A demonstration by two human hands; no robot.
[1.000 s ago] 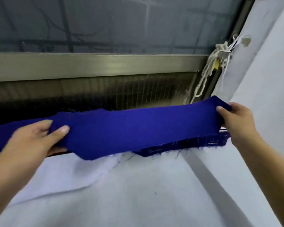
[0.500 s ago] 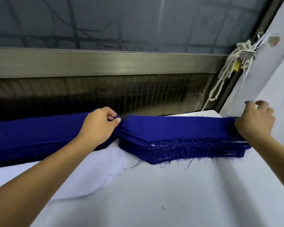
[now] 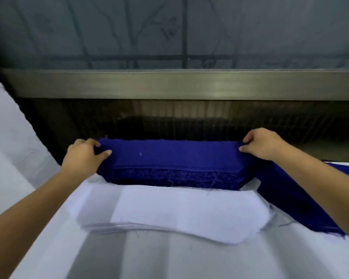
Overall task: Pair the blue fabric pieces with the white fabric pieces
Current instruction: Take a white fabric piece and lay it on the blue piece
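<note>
Head view. Item: stack of blue fabric pieces, cut strips piled thick, lying at the far edge of the white-covered table against the dark mesh panel. Near side shows frayed raw edges with loose threads.

Grip: left hand pinches the left end of the top layer between thumb and fingers; right hand pinches the right end likewise. Whether one layer or several is caught cannot be told.

Handling, as judged: soft, limp, light by the single piece; the whole stack would sag and shed layers if lifted by the ends. Fraying edges likely cling to neighbours, so a piece is best peeled off from both end corners at once and kept taut.

Adjoining: stack of white fabric pieces, similar long shape, lying just near of the blue stack and touching or nearly touching its front edge. A second run of blue fabric lies to the right, passing under the right forearm. Metal rail and window beyond.

Change from half a second ago: the view has swung, so the white stack now shows; the left hand has shifted out to the stack's left end, and both hands now bracket one stack.
</note>
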